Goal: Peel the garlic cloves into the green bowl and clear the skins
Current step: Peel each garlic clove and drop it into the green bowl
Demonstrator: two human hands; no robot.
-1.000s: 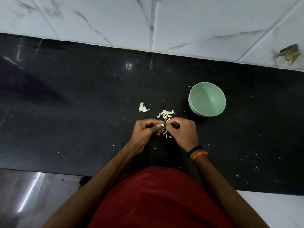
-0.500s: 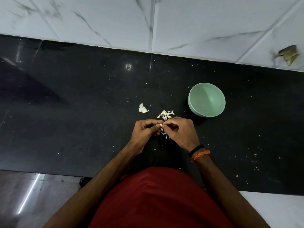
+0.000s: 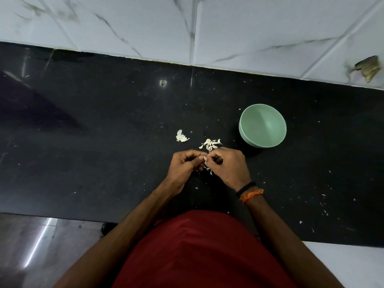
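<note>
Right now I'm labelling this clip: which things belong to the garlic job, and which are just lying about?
Job: clove pinched between left hand and right hand; cloves; green bowl, looks empty; skin; skin bits.

Lying about: brown scrap on the wall; black counter.

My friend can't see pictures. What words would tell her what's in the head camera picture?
Two hands, the left hand and right hand, pinch a small garlic clove between them over a black counter. A little pile of cloves and skins lies just beyond the hands, and a green bowl that looks empty sits to the right.
</note>
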